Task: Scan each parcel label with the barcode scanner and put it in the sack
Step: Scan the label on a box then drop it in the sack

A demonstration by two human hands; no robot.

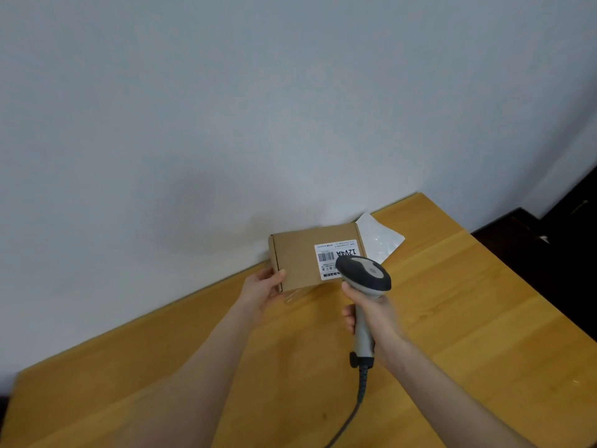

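At the left short edge of the cardboard box [300,260] the left hand [263,291] grips it, thumb on the labelled face and fingers behind. The box stands up on its long edge with the face turned to the camera. Whether its lower edge rests on the wooden table [452,302] beneath it or hangs just above I cannot tell. On the right half of the box's face sits the white label [336,258], with a barcode and "12V4A" printed upside down. Just in front of the box's lower right corner, the right hand [371,310] is wrapped round the handle of the barcode scanner [363,276]. The scanner's dark head overlaps the label's corner and points at it. Its coiled cable [358,399] trails from the handle away from the box, toward the camera.

The box looks like a flat corrugated mailer: stiff, matte rather than slippery, and probably light, since one hand holds it by an edge. Holding it by that short edge, away from the label, keeps the barcode uncovered.

By count there is one box, one label, one scanner and two hands. One pale plastic bag [381,237] lies behind the box's right end. I cannot tell whether that is the sack, and no other parcel shows.
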